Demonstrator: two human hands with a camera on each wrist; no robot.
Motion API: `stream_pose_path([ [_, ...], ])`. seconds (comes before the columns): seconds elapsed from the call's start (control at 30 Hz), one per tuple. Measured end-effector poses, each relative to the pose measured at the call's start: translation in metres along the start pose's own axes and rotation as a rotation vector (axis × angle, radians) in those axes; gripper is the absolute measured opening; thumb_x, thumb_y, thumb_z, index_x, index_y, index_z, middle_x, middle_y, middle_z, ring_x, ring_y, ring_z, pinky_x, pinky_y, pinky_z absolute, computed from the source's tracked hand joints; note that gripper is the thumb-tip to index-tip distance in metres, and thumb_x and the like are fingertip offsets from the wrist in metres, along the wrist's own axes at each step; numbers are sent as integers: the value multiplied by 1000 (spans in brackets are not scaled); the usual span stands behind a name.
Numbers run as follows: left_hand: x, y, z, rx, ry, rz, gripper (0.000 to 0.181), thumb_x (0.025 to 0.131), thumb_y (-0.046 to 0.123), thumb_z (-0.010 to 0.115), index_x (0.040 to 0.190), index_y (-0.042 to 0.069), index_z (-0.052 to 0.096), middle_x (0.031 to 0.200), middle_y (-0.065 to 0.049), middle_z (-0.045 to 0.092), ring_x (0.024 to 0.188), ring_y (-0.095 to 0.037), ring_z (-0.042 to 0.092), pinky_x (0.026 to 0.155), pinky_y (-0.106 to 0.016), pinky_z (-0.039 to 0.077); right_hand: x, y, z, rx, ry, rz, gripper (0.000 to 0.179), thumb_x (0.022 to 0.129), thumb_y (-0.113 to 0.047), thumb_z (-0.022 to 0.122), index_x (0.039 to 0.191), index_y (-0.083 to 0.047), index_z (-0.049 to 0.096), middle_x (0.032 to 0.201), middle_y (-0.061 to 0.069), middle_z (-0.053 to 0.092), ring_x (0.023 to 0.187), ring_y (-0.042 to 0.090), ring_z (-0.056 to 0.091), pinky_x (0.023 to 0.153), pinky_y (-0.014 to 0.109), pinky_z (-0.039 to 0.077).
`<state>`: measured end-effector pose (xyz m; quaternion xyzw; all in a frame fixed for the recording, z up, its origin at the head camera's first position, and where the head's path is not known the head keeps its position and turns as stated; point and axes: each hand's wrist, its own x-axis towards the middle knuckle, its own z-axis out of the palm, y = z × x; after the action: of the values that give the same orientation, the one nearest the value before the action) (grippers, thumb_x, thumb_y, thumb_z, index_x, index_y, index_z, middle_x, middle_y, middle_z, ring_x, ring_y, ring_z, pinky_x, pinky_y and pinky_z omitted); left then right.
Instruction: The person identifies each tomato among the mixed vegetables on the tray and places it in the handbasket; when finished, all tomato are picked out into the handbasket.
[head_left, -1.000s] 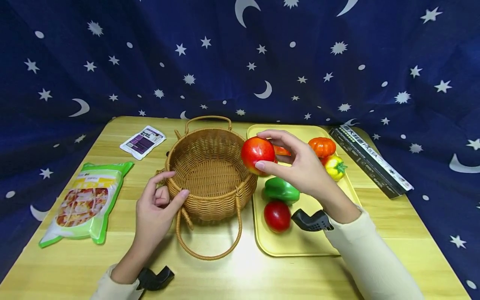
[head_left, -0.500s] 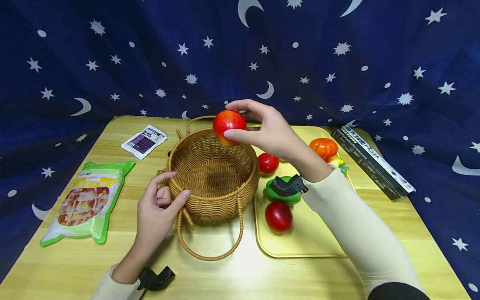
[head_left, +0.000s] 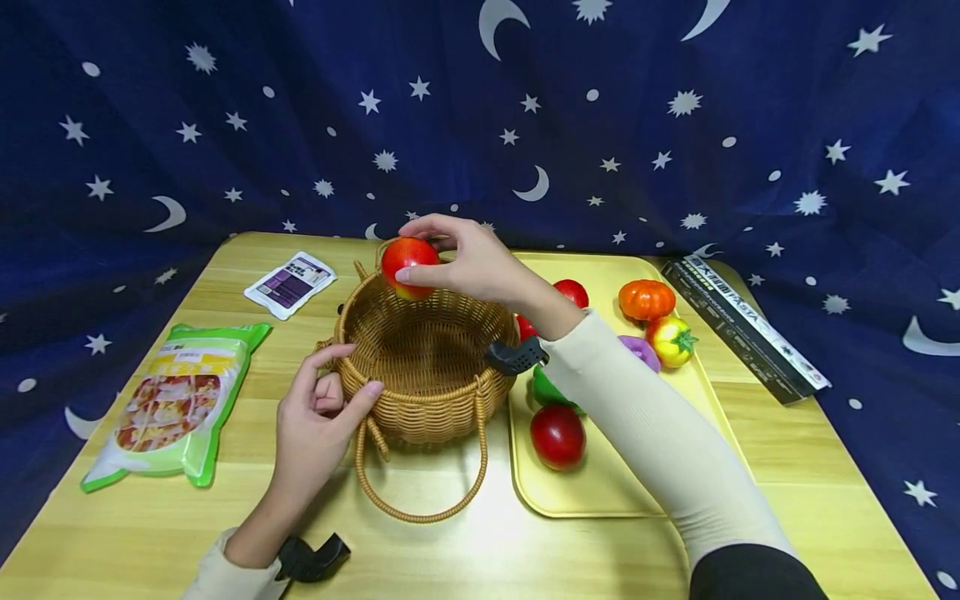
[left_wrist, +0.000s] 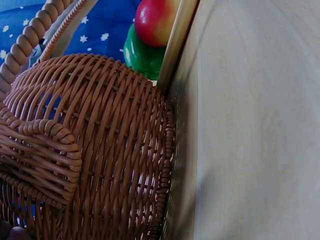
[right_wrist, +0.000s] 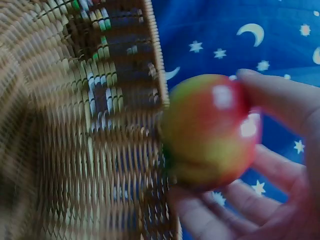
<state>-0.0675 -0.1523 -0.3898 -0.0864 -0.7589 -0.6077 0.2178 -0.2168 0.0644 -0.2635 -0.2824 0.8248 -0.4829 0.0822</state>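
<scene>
My right hand [head_left: 472, 262] holds a round red-and-yellow apple [head_left: 405, 254] between thumb and fingers, over the far left part of a wicker basket [head_left: 420, 417]. In the right wrist view the apple [right_wrist: 210, 130] overlaps the basket's woven rim. My left hand [head_left: 318, 417] pinches the basket's near left rim with thumb and index finger. The left wrist view is mostly filled by the basket's wall [left_wrist: 115, 150]. No items show on the visible part of the basket's floor. One handle loop [head_left: 420, 518] hangs down at the front.
Right of the basket, a yellow tray [head_left: 622, 496] bears a dark red fruit [head_left: 558, 437], a green pepper [head_left: 551, 392], an orange pumpkin [head_left: 647, 300] and others, partly behind my sleeve. A food bag [head_left: 172, 404] and white pouch [head_left: 291, 285] lie left; a long box [head_left: 742, 329] lies right.
My right hand has carried the apple leftward from above the tray's near-basket edge, across to the basket's far left side. My left hand has stayed on the rim.
</scene>
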Motion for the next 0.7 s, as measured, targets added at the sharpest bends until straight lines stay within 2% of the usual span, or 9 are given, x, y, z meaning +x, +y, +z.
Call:
stream_pose_path([
  [0.27, 0, 1, 0, -7, 2, 10, 53, 84, -2, 82, 131, 11, 63, 61, -2, 26, 55, -13, 26, 54, -27, 26, 6, 8, 10, -50, -75, 38, 49, 86, -31, 84, 131, -19, 66, 128, -2, 63, 108, 19, 64, 90, 33, 52],
  [0.5, 1, 1, -1, 8, -2, -1, 51, 85, 2, 82, 131, 8, 62, 61, -2, 27, 55, -14, 26, 53, -27, 26, 15, 16, 15, -50, -275, 21, 53, 86, -29, 84, 132, -11, 65, 125, -1, 66, 111, 18, 63, 95, 30, 50],
  [0.7, 0, 1, -1, 15, 1, -9, 50, 85, 3, 83, 130, 11, 63, 62, -2, 27, 56, -13, 26, 53, -26, 25, 25, 20, 24, -130, -377, 12, 52, 87, -29, 82, 132, -9, 65, 128, -1, 66, 117, 15, 58, 103, 32, 43],
])
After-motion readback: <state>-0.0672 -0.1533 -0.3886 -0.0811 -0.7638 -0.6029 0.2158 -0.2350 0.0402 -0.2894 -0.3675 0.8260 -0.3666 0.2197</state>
